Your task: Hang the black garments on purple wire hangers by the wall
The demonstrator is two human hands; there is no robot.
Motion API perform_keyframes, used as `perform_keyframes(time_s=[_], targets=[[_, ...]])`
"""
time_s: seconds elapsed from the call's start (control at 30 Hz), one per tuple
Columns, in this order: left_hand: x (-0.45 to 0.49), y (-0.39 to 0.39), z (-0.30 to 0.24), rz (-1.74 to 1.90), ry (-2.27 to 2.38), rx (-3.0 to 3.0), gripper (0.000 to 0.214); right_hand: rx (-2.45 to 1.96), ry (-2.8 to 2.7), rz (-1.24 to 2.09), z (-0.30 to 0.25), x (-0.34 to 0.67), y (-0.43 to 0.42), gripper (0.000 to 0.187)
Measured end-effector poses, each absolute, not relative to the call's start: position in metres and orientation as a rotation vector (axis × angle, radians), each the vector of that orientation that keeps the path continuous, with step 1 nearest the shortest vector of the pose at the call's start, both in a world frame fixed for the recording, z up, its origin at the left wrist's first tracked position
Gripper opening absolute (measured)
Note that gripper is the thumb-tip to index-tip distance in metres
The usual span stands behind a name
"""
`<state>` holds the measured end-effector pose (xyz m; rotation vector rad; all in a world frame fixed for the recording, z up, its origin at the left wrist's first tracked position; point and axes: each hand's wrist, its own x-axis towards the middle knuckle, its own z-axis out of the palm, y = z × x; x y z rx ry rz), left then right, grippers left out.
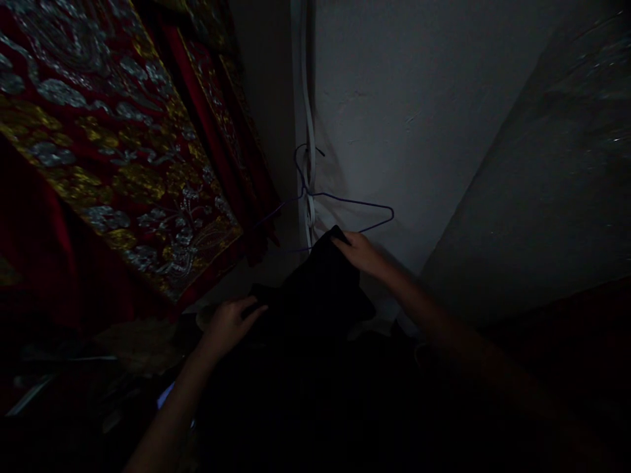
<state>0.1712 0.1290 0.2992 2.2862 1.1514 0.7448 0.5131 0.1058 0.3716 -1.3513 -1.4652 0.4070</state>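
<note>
A black garment or cloth (320, 289) stretches between my two hands; the dim light hides its exact kind. My right hand (361, 251) pinches its upper corner, fingers closed, just below the right arm of a thin purple wire hanger (355, 202). My left hand (231, 323) grips the cloth's left edge between thumb and fingers, lower down. The hanger hangs by its hook from a white cord (310, 118) at the wall. In the picture the cloth's top corner overlaps the hanger's lower bar; whether they touch I cannot tell.
Red fabric (123, 151) with gold and silver embroidery hangs at the left. A pale wall (419, 98) stands behind the hanger, with a shiny, darker surface (557, 164) to its right. Dark, unclear clutter and a small bluish lit object (165, 395) lie at lower left.
</note>
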Motion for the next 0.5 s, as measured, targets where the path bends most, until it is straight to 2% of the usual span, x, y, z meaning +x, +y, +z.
perform_keyframes(time_s=[0.17, 0.33, 0.5], targets=[[0.153, 0.157, 0.317, 0.709, 1.167, 2.341, 0.034, -1.357, -1.51, 0.319, 0.376, 0.531, 0.083, 0.029], [0.166, 0.169, 0.345, 0.956, 1.091, 2.357, 0.036, -1.344, -1.5, 0.438, 0.386, 0.531, 0.067, 0.028], [0.187, 0.156, 0.385, 1.231, 0.781, 2.299, 0.028, -1.29, -1.443, 0.446, 0.373, 0.509, 0.059, 0.025]])
